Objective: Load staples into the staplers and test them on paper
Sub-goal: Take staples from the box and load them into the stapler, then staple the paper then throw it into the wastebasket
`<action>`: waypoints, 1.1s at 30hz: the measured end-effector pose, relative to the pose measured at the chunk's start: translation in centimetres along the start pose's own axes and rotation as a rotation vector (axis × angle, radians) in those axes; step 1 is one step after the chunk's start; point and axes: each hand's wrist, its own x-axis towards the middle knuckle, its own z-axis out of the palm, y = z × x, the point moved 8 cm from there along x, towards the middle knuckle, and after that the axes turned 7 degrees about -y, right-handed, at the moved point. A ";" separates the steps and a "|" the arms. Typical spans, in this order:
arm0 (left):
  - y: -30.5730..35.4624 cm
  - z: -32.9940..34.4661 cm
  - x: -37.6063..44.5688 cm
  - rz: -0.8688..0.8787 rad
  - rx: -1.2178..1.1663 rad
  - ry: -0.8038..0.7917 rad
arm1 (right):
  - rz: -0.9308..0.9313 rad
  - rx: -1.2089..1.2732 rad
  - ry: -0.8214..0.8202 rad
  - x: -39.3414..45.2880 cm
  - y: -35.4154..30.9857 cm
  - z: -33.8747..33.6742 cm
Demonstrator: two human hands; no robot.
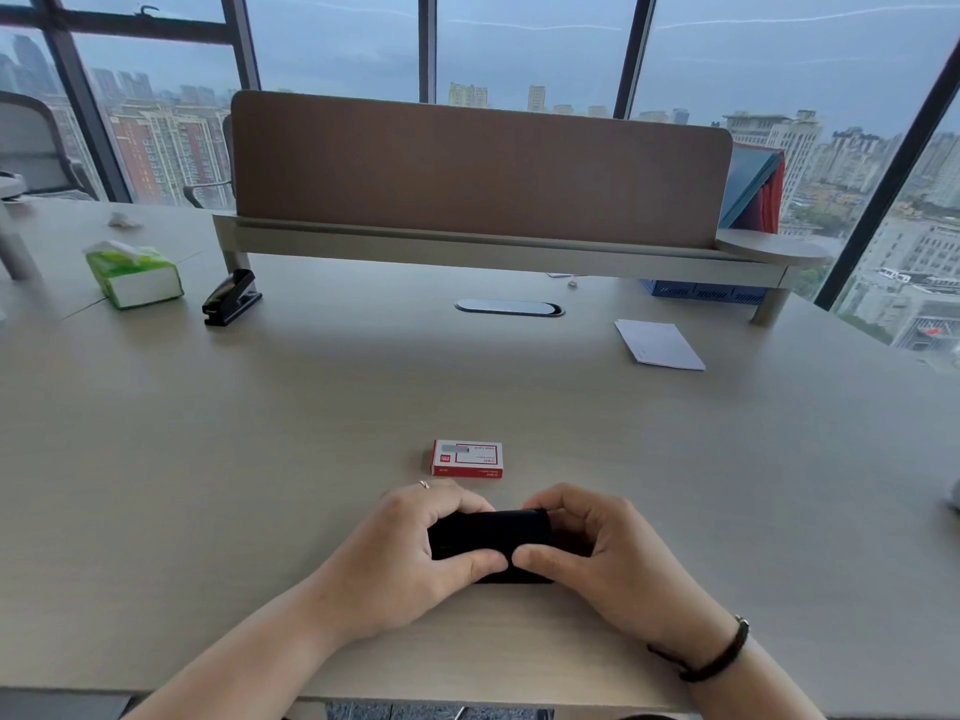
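We clamp both hands' fingers [467, 504] on the crosswise stapler [491, 532]; staple box [467, 458] sits at 12 o'clock.

The table [260, 433] has a pale, matt wood-grain laminate surface. A black stapler [491, 532] looks like smooth matt plastic. The staple box [467, 458] is red and white printed cardboard. A second black stapler [231, 298] shows a slight gloss. White paper sheets [660, 344] look matt.

Left hand [410, 553] and right hand [597, 553] curled together, thumbs touching
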 end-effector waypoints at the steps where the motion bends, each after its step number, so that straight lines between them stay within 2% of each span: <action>1: 0.1 0.0 0.0 0.005 0.005 0.002 | -0.004 0.011 -0.001 0.0 0.1 0.0; 5: 0.8 -1.0 0.3 0.049 0.019 0.031 | -0.014 0.086 -0.053 0.4 0.1 -0.1; 7: 1.7 -1.9 1.1 0.094 -0.027 0.067 | -0.013 0.088 -0.016 0.9 0.2 -1.4; 10: 2.8 -2.7 4.3 0.080 -0.110 0.098 | 0.041 0.025 0.140 2.2 1.1 -5.6; 13: 4.0 -2.4 9.8 0.042 -0.095 0.102 | 0.142 -0.097 0.302 4.4 3.6 -11.4; 16: 3.8 -0.5 16.9 -0.009 -0.132 0.052 | 0.257 -0.244 0.447 6.6 6.7 -17.1; 19: 2.0 2.5 24.5 -0.142 -0.281 -0.011 | 0.322 -0.362 0.550 8.9 9.1 -22.0; 22: 0.0 5.8 30.6 -0.305 -0.478 -0.034 | 0.363 -0.473 0.547 11.5 10.5 -25.0; 25: -1.0 8.2 34.9 -0.393 -0.629 -0.048 | 0.420 -0.593 0.481 13.3 11.7 -26.5; 30: -3.6 9.9 39.0 -0.500 -0.727 0.062 | 0.459 -0.721 0.402 14.3 14.0 -27.1; 33: -3.9 10.7 40.4 -0.498 -0.747 0.043 | 0.429 -0.770 0.406 14.7 14.3 -27.1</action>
